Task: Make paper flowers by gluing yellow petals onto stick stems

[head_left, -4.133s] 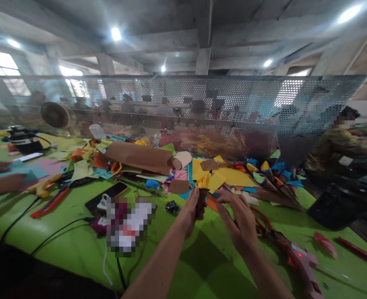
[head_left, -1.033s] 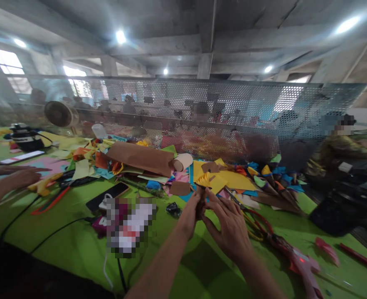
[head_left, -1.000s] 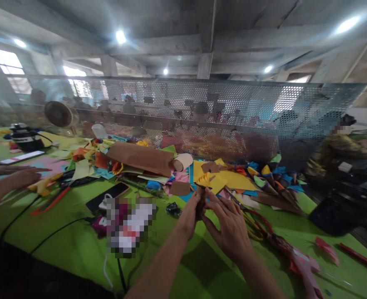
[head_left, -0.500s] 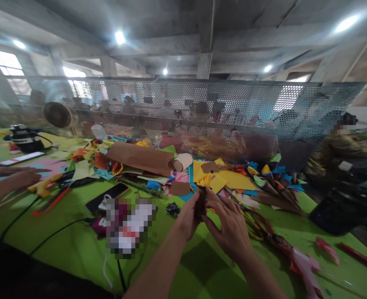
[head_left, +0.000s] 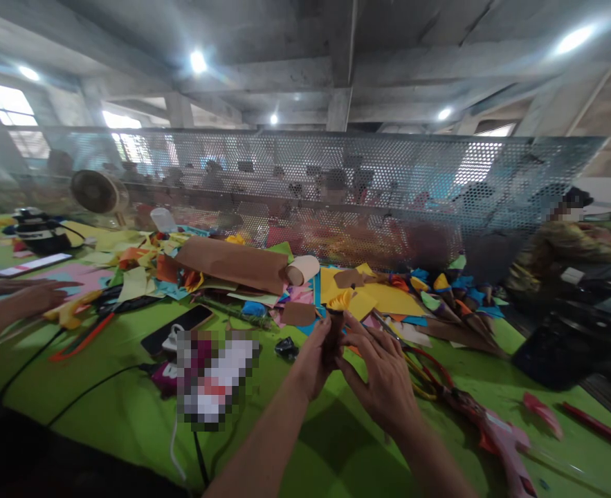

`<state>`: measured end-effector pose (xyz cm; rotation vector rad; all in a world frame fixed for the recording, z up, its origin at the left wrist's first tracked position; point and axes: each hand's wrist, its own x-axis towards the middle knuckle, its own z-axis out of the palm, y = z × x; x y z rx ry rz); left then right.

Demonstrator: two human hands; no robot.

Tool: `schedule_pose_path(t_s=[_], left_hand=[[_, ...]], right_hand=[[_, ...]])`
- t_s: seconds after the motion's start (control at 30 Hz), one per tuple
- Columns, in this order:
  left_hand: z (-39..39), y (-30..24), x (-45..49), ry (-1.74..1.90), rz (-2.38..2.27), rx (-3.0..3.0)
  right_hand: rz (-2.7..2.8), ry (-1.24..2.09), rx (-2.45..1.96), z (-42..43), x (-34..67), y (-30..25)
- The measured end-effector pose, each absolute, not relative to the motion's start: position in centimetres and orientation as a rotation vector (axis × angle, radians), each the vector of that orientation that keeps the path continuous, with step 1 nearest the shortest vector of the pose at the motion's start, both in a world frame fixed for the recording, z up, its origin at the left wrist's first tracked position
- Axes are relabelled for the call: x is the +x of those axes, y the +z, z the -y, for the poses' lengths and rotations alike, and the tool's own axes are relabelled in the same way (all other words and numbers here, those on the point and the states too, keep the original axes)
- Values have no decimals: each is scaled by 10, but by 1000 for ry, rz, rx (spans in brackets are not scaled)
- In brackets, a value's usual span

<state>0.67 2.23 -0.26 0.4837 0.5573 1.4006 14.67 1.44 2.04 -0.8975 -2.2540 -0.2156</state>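
Observation:
In front of me, my left hand (head_left: 314,356) is wrapped round a small dark brown paper roll (head_left: 335,333), held upright over the table. Ruffled yellow paper (head_left: 339,299) shows at its upper end; whether it is fixed to the roll is hard to tell. My right hand (head_left: 380,366) grips the roll from the other side, thumb and forefinger against it and the other fingers curled. A brown paper piece (head_left: 298,314) and yellow sheets (head_left: 378,297) lie just beyond. Scissors with red and yellow handles (head_left: 430,370) are beside my right hand.
A pink glue gun (head_left: 502,432) lies at right, a phone (head_left: 178,330) and purple power adapter (head_left: 165,377) at left. Behind are a brown paper roll (head_left: 232,263) and brown cones with coloured paper (head_left: 461,294). A co-worker's hands (head_left: 30,297) rest at far left. A mesh partition (head_left: 305,180) stands behind.
Both hands keep hold of the brown paper roll in nearly the same place. The view has shifted very slightly; little else differs.

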Motion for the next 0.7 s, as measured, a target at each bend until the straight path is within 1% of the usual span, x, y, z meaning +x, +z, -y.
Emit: schedule_pose_path(t_s=[0.7], left_hand=[[-25, -11, 6, 1389, -524, 492]], right_hand=[[2237, -204, -872, -12, 146, 24]])
